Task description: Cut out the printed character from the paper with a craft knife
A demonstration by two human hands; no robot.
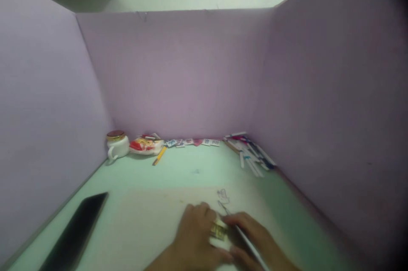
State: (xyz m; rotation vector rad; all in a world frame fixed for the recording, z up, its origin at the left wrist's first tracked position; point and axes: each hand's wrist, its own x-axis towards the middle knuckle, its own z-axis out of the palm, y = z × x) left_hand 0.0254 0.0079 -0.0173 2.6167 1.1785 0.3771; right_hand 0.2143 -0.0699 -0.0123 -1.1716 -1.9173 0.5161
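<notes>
In the lower middle, my left hand point(197, 237) is closed on a small white object with a yellow-green printed patch point(219, 230); its kind is unclear. My right hand point(255, 232) grips a slim silvery pen-like tool point(250, 245) whose thin pointed end reaches up and left, just past the white object. Motion blur hides whether the tool is a pen or a knife. Both hands are close together over a large pale sheet point(143, 220) lying on the table. Dark handwritten strokes point(223, 196) show on the sheet near the tool's tip.
A dark flat slab point(76, 230) lies at left. Along the back stand a white lidded mug point(118, 146), a red-and-white packet point(146, 146), a yellow pencil-like stick point(159, 156) and small character cards point(188, 141). Several pens point(250, 156) are heaped back right. Purple walls point(188, 71) enclose the table.
</notes>
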